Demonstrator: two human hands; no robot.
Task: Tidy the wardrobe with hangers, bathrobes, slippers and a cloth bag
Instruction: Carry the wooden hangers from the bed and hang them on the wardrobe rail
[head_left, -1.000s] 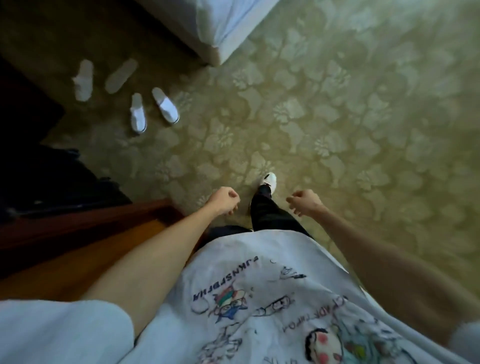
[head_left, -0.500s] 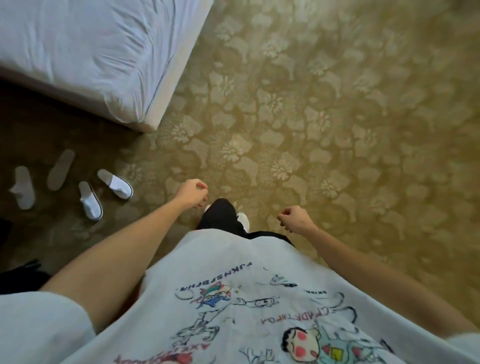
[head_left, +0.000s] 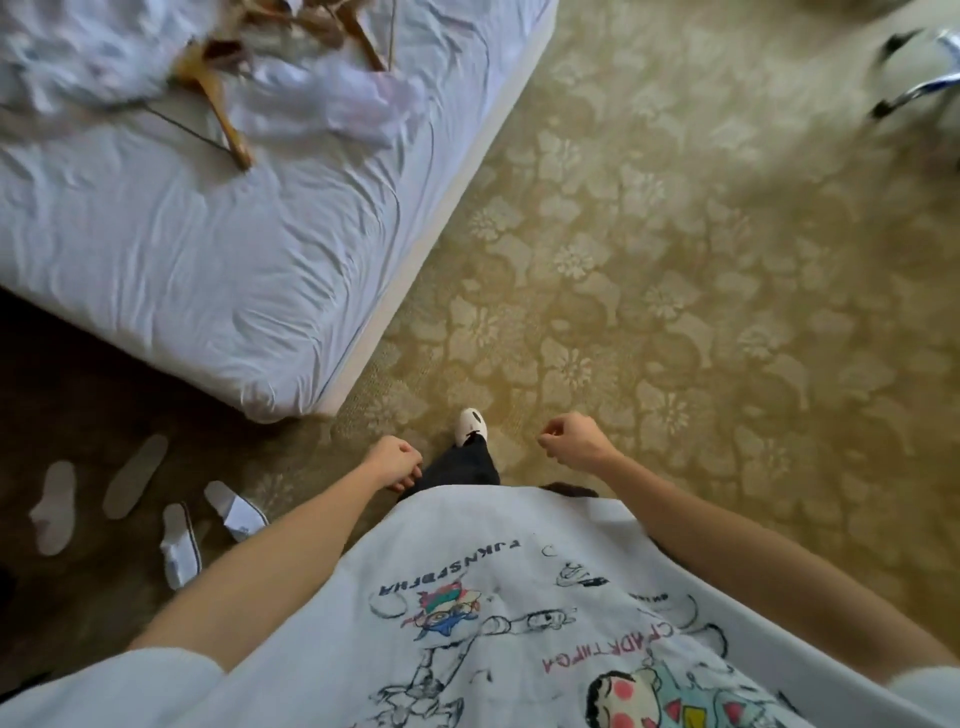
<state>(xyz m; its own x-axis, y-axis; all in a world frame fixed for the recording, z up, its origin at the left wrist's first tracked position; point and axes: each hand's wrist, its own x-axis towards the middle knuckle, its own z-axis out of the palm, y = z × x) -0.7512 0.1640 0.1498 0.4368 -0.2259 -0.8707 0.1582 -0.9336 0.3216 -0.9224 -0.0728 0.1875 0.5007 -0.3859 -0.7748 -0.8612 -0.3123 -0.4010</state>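
Wooden hangers (head_left: 223, 98): a loose heap, blurred, lying on the bed well ahead of the left hand and to its left; the nearest one points its end toward the mattress edge.

White garments (head_left: 332, 98): crumpled among and under the hangers on the same bed; too blurred to tell whether they are bathrobes.

Slippers (head_left: 179, 540): four white pieces scattered on the carpet to the left of the left hand, below the corner of the bed. Two lie near the left forearm, one partly hidden by it; two lie further left, apart from each other, soles up or flat.

Left hand (head_left: 393, 462): curled into a loose fist, holding nothing, hanging in front of the body.

Right hand (head_left: 574, 441): also loosely curled, thumb against forefinger, empty, level with the left hand.

Shoe (head_left: 470, 425): white, on the carpet between the two hands, with a dark trouser leg above it.

Bed (head_left: 208, 270): white wrinkled sheet, its corner just ahead of the left hand.

Carpet (head_left: 675, 291): olive-gold floral pattern, ahead of and beside the right hand.
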